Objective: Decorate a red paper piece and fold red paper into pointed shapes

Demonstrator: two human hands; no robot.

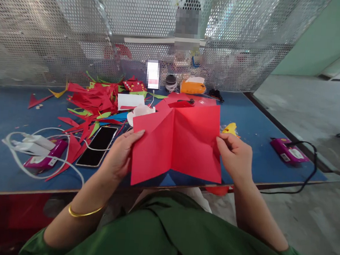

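Observation:
A sheet of red paper [154,146] with a sharp crease down its middle is held up over the table's front edge, its two halves angled like an opened card. My left hand [122,151] pinches its left edge, thumb in front and fingers behind. At the right edge, my right hand [236,153] grips the paper between thumb and curled fingers. Behind the sheet lie more red paper [201,100] and a white, rounded object [142,110], both partly hidden by it.
Red and green paper scraps [99,97] heap at the left of the blue table [254,129]. Nearer are a black-screened phone [97,145], white cables with chargers [35,145] and a purple box [59,151]. Another purple box [290,151] sits right. Perforated metal [154,17] stands behind.

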